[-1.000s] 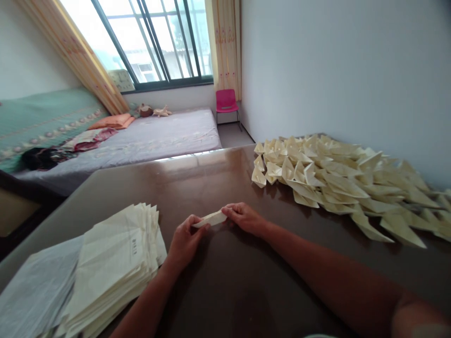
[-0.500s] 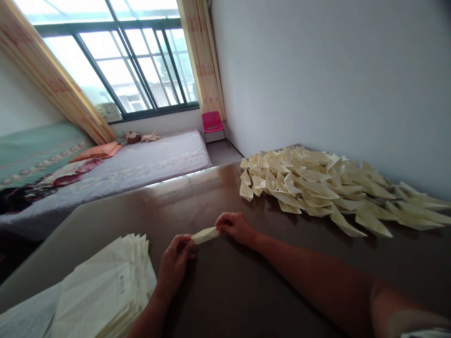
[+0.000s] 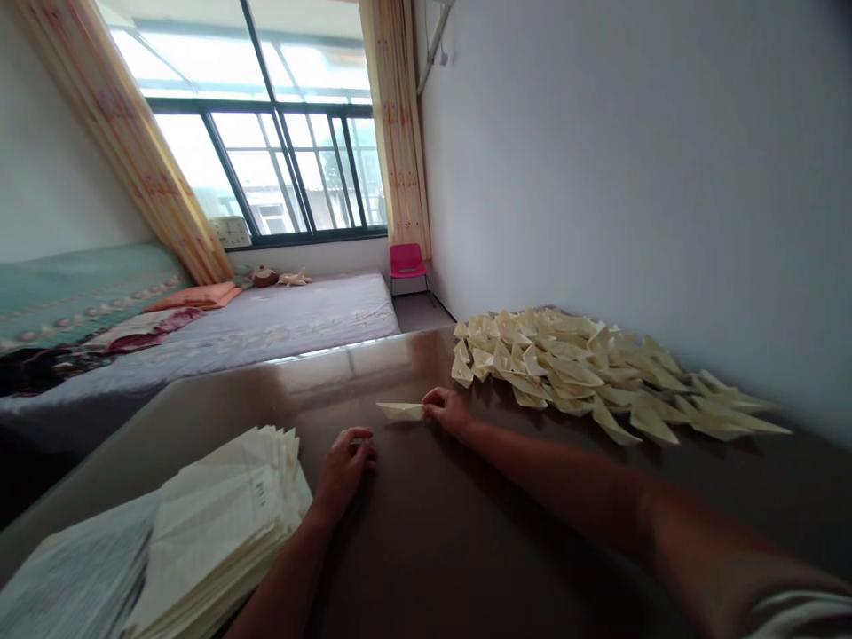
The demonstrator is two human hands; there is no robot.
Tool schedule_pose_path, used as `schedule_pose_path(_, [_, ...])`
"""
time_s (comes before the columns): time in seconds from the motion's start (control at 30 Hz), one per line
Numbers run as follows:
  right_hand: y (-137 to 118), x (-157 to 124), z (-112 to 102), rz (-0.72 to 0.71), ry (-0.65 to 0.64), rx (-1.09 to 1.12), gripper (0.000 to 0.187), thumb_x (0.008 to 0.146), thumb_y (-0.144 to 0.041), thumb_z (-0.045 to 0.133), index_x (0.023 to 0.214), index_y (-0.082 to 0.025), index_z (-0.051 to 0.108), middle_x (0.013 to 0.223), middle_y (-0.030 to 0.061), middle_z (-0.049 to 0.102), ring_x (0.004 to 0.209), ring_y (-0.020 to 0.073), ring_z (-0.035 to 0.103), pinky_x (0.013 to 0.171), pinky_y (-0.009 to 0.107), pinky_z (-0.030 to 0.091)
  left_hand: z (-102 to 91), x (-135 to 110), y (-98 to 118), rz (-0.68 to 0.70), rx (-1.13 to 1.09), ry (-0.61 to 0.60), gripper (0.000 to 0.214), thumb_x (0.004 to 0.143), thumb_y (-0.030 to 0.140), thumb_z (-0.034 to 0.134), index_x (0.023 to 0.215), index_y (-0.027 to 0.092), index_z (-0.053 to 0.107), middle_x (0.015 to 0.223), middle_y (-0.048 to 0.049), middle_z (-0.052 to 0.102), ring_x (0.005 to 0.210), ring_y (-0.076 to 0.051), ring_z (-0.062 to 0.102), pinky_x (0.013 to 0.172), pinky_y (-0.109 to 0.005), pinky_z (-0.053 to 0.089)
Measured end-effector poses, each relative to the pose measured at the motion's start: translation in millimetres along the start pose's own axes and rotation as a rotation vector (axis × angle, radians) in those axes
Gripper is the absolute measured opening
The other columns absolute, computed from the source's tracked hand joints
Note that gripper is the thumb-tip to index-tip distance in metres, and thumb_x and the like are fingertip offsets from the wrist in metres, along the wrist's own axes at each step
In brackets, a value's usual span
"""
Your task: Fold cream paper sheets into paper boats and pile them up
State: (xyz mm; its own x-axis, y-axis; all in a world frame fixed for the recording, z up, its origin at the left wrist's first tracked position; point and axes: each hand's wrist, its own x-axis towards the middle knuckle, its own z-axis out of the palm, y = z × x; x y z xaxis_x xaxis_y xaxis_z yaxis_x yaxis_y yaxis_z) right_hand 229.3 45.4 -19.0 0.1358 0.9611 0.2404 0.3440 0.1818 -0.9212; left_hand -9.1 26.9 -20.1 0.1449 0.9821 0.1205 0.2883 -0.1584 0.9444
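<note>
A small folded cream paper boat (image 3: 400, 411) is pinched at its right end by my right hand (image 3: 447, 411), stretched forward over the dark brown table (image 3: 466, 550). It is a short way left of a large pile of finished paper boats (image 3: 586, 368) along the wall. My left hand (image 3: 344, 466) rests on the table with its fingers curled and nothing in them, just right of a stack of flat cream paper sheets (image 3: 213, 519).
Beyond the table's far edge stands a bed (image 3: 219, 333) with a purple sheet and folded cloths. A pink chair (image 3: 407, 264) is by the curtain under the window. The white wall (image 3: 632, 177) runs close along the table's right side.
My left hand has let go of the paper boat and dropped back to the table. My right hand has carried the boat forward and right, toward the pile. The view has tilted up.
</note>
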Motion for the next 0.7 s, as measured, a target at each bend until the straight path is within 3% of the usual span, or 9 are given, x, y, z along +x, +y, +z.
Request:
schedule_pose_path(0.07, [-9.6,-2.6,-20.5,-0.012,0.018,-0.067,0.006,0.072,-0.024,0.059,0.073,-0.018,0.059,0.062,-0.0011,0.064,0.057,0.0140,0.062,0.056,0.025,0.049,0.2,-0.5,0.9,0.018,0.007,-0.011,0.042,0.069,0.052,0.059,0.090,0.015,0.061,0.079,-0.0058,0.067,0.074,-0.020,0.068,0.059,-0.030,0.057])
schedule_pose_path(0.17, [-18.1,-20.9,-68.8,-0.064,0.093,-0.197,0.012,0.072,-0.030,0.062,0.076,-0.019,0.061,0.069,0.0004,0.067,0.062,0.0141,0.062,0.061,0.026,0.048,0.5,-2.0,2.8,0.038,0.043,-0.035,0.042,0.071,0.051,0.057,0.090,0.015,0.062,0.073,-0.0049,0.067,0.070,-0.019,0.068,0.059,-0.029,0.056])
schedule_pose_path(0.27, [-13.2,-50.6,-117.4,-0.080,0.232,-0.363,0.013,0.073,-0.032,0.060,0.074,-0.019,0.059,0.068,0.0013,0.063,0.062,0.0154,0.058,0.063,0.028,0.044,0.9,-4.0,5.3,0.064,0.113,-0.061,0.040,0.073,0.049,0.055,0.091,0.015,0.062,0.067,-0.0039,0.067,0.064,-0.018,0.067,0.060,-0.030,0.055])
schedule_pose_path(0.33, [-4.5,-66.0,-139.1,-0.090,0.270,-0.457,0.012,0.072,-0.031,0.061,0.071,-0.020,0.057,0.063,0.0003,0.060,0.059,0.0153,0.055,0.062,0.029,0.042,1.2,-5.2,6.9,0.092,0.179,-0.076,0.037,0.075,0.048,0.053,0.091,0.015,0.063,0.068,-0.0037,0.067,0.063,-0.018,0.066,0.061,-0.030,0.054])
schedule_pose_path(0.43, [9.2,-71.0,-152.2,-0.095,0.312,-0.558,0.011,0.074,-0.030,0.058,0.070,-0.020,0.056,0.065,0.0009,0.060,0.061,0.0157,0.054,0.063,0.029,0.041,2.5,-6.7,9.0,0.147,0.305,-0.079,0.031,0.079,0.043,0.050,0.091,0.017,0.063,0.071,-0.0032,0.067,0.064,-0.018,0.066,0.063,-0.030,0.053])
schedule_pose_path(0.7, [21.6,-53.1,-149.7,-0.095,0.346,-0.707,0.006,0.078,-0.025,0.060,0.079,-0.020,0.060,0.088,0.0062,0.063,0.079,0.0185,0.056,0.069,0.028,0.039,16.6,-17.9,17.6,0.313,0.737,-0.081,0.025,0.087,0.025,0.038,0.091,0.020,0.062,0.100,-0.0078,0.062,0.088,-0.021,0.061,0.086,-0.035,0.046])
